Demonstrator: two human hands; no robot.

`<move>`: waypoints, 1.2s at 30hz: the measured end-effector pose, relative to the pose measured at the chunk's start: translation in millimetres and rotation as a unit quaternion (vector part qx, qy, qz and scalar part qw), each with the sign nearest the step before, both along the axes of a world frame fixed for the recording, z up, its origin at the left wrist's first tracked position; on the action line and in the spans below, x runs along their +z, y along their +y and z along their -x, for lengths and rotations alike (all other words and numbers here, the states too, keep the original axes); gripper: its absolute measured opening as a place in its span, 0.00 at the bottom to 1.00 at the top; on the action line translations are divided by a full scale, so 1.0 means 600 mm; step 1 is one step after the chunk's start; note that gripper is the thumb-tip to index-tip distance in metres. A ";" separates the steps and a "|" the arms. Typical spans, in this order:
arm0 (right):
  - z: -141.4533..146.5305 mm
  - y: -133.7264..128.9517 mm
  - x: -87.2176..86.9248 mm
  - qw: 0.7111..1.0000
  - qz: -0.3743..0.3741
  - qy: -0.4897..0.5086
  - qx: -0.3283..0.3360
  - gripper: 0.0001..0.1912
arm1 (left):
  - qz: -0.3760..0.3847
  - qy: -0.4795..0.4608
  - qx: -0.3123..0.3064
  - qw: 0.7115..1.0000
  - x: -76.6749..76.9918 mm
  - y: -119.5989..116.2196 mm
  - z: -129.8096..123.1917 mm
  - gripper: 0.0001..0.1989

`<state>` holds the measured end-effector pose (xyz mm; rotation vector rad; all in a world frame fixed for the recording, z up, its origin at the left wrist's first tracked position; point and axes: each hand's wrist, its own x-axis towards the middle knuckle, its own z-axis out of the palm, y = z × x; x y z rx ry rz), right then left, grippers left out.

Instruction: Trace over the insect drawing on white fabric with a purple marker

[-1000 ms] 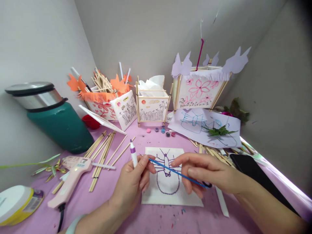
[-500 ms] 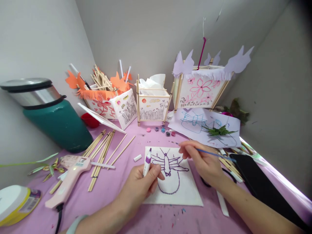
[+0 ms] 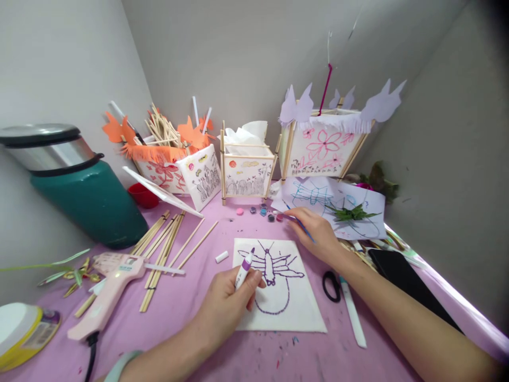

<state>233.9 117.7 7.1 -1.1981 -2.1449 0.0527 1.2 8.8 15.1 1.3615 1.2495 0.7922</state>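
Note:
My left hand (image 3: 233, 300) is closed round an uncapped purple marker (image 3: 244, 268), its tip pointing up, over the left side of a white panel (image 3: 310, 313). On the panel is a dashed purple insect drawing with a rounded shape below its body. My right hand (image 3: 314, 231) is beyond the panel's far right corner, pinching a thin blue paintbrush (image 3: 305, 229). Its fingertips are close to several small paint-coloured rounds, among them a pink one (image 3: 239, 211) and a blue one (image 3: 263, 211). The white marker cap (image 3: 221, 257) lies left of the panel.
A pink glue gun (image 3: 113, 292), bundled sticks (image 3: 163, 260) and a teal bottle (image 3: 91, 201) are on the left. Decorated lanterns (image 3: 248, 175) line the back. To the right are a drawing sheet (image 3: 342, 231), a black phone (image 3: 409, 286) and black-handled scissors (image 3: 331, 286).
My right hand has moved forward and slightly left with the paintbrush, from above the panel to beside the paint rounds. The marker in my left hand tilts more to the right.

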 end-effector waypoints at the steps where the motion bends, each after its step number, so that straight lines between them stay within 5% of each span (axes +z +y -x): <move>1: 0.004 0.011 0.000 0.999 -0.002 -0.040 -0.005 0.12 | -0.004 0.003 0.000 1.000 0.000 0.001 0.000 0.19; 9: 0.027 0.049 -0.017 0.983 0.001 -0.178 -0.055 0.10 | 0.000 -0.002 -0.002 1.000 -0.001 0.001 0.002 0.18; 14: 0.034 0.032 0.008 0.982 -0.018 -0.183 -0.053 0.08 | 0.004 -0.011 -0.002 1.000 -0.003 0.002 0.000 0.17; 19: 0.105 0.045 0.036 0.985 -0.028 -0.170 0.007 0.11 | -0.007 -0.028 0.007 1.000 -0.010 0.001 -0.001 0.18; 24: 0.197 0.089 0.015 0.978 -0.005 -0.203 0.038 0.11 | -0.002 -0.040 0.034 0.999 -0.014 0.001 0.002 0.19; 28: 0.212 0.103 0.007 0.981 0.018 -0.190 0.038 0.09 | 0.014 -0.081 0.058 0.995 -0.015 0.005 0.004 0.19; 33: 0.171 0.016 0.042 0.993 0.032 -0.091 0.062 0.07 | 0.029 -0.208 0.102 0.972 0.001 0.008 0.008 0.17; 36: 0.142 -0.075 0.055 0.978 0.076 0.130 0.143 0.04 | 0.052 -0.258 0.070 0.962 0.014 0.004 0.008 0.18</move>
